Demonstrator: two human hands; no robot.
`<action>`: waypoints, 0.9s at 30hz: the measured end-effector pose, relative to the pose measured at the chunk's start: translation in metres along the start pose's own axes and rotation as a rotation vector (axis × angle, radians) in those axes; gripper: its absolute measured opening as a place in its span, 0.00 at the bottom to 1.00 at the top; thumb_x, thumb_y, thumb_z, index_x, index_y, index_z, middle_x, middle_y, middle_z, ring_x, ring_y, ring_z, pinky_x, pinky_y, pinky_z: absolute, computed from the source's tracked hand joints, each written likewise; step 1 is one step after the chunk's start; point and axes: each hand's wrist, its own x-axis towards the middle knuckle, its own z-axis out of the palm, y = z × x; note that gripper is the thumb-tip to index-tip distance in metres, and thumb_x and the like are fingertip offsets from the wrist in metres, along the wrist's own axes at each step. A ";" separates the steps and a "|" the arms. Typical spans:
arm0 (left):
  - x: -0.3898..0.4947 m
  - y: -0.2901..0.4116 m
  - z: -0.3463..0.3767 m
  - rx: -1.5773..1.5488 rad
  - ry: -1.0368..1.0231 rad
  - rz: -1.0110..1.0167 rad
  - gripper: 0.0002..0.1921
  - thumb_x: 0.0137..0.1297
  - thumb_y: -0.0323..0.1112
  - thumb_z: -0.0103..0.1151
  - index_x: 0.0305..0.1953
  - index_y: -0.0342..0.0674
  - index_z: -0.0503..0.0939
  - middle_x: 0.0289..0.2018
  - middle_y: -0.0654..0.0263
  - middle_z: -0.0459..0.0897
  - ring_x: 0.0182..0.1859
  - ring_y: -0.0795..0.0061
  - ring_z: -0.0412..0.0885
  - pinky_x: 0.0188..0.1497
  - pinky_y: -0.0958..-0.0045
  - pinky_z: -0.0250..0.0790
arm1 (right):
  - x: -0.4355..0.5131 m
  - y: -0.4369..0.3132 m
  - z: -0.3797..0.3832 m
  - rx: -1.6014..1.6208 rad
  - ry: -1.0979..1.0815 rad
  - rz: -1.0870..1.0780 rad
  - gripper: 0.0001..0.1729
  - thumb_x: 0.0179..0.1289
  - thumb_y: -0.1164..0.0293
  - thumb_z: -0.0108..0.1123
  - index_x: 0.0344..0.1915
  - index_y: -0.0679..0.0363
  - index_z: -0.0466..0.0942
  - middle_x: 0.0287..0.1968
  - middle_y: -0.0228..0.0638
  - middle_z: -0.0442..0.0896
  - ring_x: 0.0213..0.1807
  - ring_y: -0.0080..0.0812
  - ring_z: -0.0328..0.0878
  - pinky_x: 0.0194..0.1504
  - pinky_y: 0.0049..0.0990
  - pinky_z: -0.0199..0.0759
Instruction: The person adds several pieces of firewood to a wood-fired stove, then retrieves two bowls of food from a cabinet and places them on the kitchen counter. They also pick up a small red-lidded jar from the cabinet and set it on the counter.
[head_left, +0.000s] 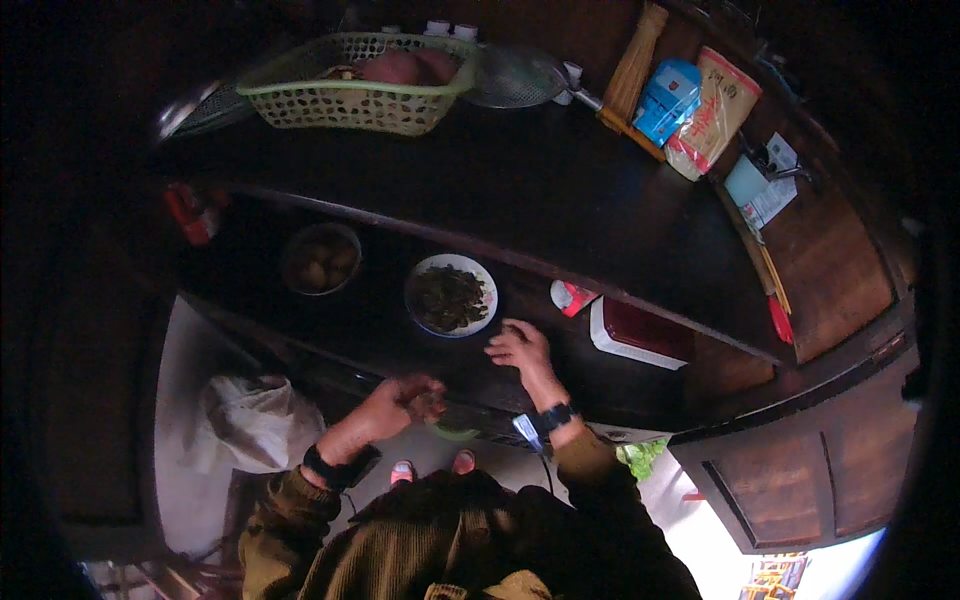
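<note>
My right hand (521, 351) is just below and right of a white plate (489, 285), its fingers loosely bent and apart, with nothing visible in them. On the plate lies a heap of dark leafy food (448, 298). My left hand (411, 403) is over the front edge of the dark wooden cabinet shelf (360, 315); its curled fingers are blurred, and I cannot tell whether they hold anything. Left of the plate stands a bowl (359, 259) of pale brown lumps. Both wrists wear black bands, the right one beside a small pale device (528, 430) with a cable.
A pale green plastic basket (352, 105), a mesh strainer (517, 79), a straw brush (637, 60) and food packets (669, 97) occupy the upper level. A red-capped jar (571, 298) and a white-rimmed box (637, 349) sit to the right. An open wooden door (817, 465) juts out low right.
</note>
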 end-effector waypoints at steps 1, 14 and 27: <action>0.012 0.012 0.007 -0.051 -0.035 -0.009 0.15 0.73 0.30 0.49 0.57 0.31 0.71 0.39 0.60 0.82 0.37 0.75 0.81 0.43 0.73 0.74 | -0.015 -0.001 -0.011 -0.040 0.092 -0.059 0.17 0.70 0.68 0.52 0.56 0.60 0.65 0.40 0.43 0.81 0.33 0.37 0.84 0.32 0.28 0.80; 0.203 0.037 0.039 0.154 0.030 0.191 0.16 0.70 0.35 0.53 0.55 0.34 0.73 0.42 0.61 0.82 0.39 0.68 0.83 0.39 0.69 0.77 | 0.019 -0.003 -0.051 0.129 -0.098 0.022 0.23 0.72 0.55 0.47 0.56 0.60 0.72 0.52 0.41 0.80 0.47 0.37 0.81 0.41 0.31 0.76; 0.036 -0.001 0.001 0.079 0.019 -0.077 0.17 0.67 0.35 0.58 0.53 0.36 0.73 0.44 0.61 0.81 0.43 0.67 0.82 0.39 0.64 0.77 | -0.115 0.016 -0.040 -0.096 0.120 0.022 0.23 0.75 0.52 0.43 0.39 0.61 0.75 0.36 0.35 0.81 0.38 0.28 0.79 0.40 0.27 0.72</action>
